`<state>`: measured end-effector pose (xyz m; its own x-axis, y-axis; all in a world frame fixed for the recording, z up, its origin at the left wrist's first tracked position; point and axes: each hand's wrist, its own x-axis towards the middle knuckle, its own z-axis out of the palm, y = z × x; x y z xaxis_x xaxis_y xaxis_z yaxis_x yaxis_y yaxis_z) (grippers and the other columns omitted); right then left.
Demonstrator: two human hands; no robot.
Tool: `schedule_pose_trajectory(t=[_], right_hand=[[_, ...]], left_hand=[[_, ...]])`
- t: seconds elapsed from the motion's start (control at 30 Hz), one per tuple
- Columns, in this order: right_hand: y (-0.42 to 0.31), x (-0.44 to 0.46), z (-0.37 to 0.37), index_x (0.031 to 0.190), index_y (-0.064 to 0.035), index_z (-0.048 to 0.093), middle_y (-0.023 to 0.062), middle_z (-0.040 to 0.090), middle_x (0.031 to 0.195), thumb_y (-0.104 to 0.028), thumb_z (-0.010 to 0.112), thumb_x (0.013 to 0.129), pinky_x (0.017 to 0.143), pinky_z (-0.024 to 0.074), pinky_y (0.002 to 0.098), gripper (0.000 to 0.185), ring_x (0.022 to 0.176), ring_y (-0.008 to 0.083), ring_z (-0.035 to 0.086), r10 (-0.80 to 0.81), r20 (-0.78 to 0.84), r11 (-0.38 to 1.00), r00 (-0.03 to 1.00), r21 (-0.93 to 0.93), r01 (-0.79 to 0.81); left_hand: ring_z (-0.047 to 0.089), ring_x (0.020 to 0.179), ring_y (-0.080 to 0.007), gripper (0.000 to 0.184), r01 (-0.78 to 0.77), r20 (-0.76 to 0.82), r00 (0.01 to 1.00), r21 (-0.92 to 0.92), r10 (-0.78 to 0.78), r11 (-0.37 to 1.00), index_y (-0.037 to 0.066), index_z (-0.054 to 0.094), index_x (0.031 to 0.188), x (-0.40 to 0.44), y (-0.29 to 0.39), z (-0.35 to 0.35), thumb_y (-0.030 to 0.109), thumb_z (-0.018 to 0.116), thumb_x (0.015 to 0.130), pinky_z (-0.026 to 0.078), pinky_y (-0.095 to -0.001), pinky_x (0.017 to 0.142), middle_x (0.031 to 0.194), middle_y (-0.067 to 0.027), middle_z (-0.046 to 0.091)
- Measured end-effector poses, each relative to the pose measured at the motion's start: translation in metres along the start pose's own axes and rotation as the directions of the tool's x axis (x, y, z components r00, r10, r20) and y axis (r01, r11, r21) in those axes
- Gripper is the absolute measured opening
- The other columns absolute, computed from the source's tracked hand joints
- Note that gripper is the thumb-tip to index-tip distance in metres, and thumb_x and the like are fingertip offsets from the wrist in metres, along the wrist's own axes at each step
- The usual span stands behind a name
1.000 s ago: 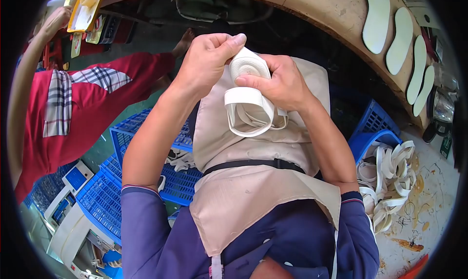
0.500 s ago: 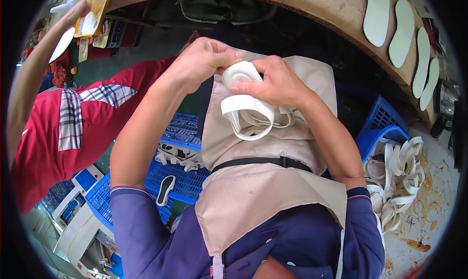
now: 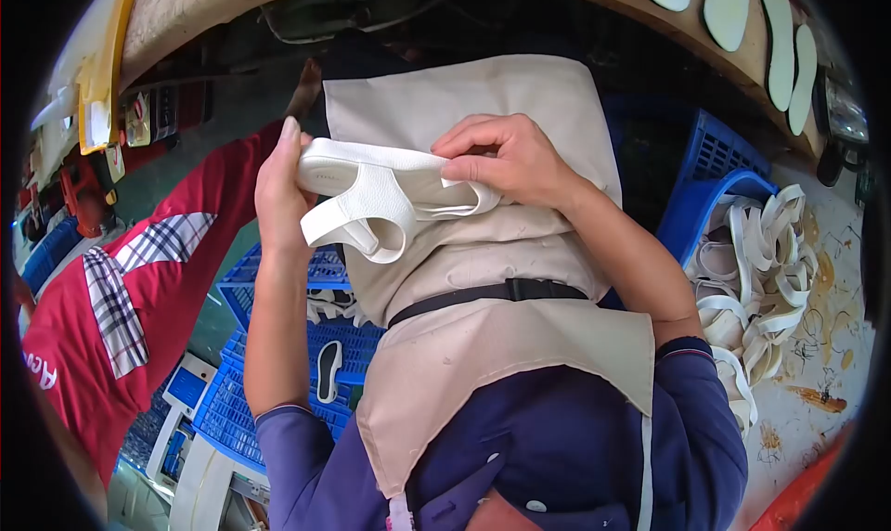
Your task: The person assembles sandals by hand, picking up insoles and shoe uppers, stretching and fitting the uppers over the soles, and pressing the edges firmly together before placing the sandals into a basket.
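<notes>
A white sandal (image 3: 376, 208) with broad straps is held sideways over my beige apron (image 3: 473, 95). My left hand (image 3: 281, 183) grips one end of it, thumb up along the edge and the other fingers hidden behind. At the opposite end, my right hand (image 3: 510, 158) pinches the rim between thumb and fingers, close to a narrower strap. The footbed faces me, with faint printing near my left hand. One wide strap loop sticks out below the sole.
White sandal uppers (image 3: 742, 280) are heaped by a blue basket (image 3: 710, 192) at right. Several pale insoles (image 3: 727, 11) lie on the curved bench (image 3: 613, 16). Blue crates (image 3: 232, 410) with a dark-soled shoe (image 3: 329, 371) stand lower left. A person in red (image 3: 153, 280) is at left.
The sandal has swung from end-on to lengthwise and moved left. My left hand has moved down and left onto its end; my right hand has shifted to its other end.
</notes>
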<state>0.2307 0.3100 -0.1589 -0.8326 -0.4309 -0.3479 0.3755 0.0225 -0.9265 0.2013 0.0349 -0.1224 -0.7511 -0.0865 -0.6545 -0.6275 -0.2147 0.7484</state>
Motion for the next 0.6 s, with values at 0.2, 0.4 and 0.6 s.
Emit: schedule_pose_trajectory(t=[0.2, 0.4, 0.6], right_hand=[[0.001, 0.007, 0.009, 0.092, 0.0010, 0.075, 0.0045, 0.071, 0.083, -0.010, 0.073, 0.087, 0.070, 0.0506, 0.0252, 0.012, 0.075, 0.0104, 0.062, 0.064, -0.065, 0.997, 0.996, -0.046, -0.067], [-0.001, 0.027, -0.013, 0.088, 0.0017, 0.075, 0.0049, 0.072, 0.081, -0.015, 0.079, 0.083, 0.071, 0.0508, 0.0269, 0.017, 0.074, 0.0115, 0.063, 0.263, 0.266, 0.964, 0.927, -0.111, -0.242], [-0.004, 0.025, 0.003, 0.089, -0.0008, 0.074, 0.0026, 0.070, 0.083, -0.014, 0.079, 0.082, 0.070, 0.0492, 0.0256, 0.016, 0.075, 0.0099, 0.061, 0.058, 0.299, 0.998, 0.953, 0.008, -0.063]], left_hand=[[0.061, 0.072, -0.0187, 0.040, -0.189, 0.159, 0.972, 0.093, 0.173, 0.977, 0.001, 0.058, 0.076, -0.001, -0.012, -0.002, 0.031, 0.049, 0.100, 0.049, -0.0323, 0.070, 0.076, -0.0134, 0.062], [0.055, 0.063, -0.0172, 0.045, -0.410, 0.326, 0.869, 0.056, 0.371, 0.910, -0.007, 0.060, 0.072, -0.002, -0.035, -0.001, 0.032, 0.047, 0.091, 0.041, -0.0285, 0.060, 0.070, -0.0174, 0.062], [0.055, 0.063, -0.0179, 0.043, -0.411, 0.277, 0.879, 0.029, 0.387, 0.911, -0.006, 0.057, 0.070, -0.005, -0.036, -0.003, 0.031, 0.048, 0.090, 0.041, -0.0295, 0.060, 0.070, -0.0192, 0.062]])
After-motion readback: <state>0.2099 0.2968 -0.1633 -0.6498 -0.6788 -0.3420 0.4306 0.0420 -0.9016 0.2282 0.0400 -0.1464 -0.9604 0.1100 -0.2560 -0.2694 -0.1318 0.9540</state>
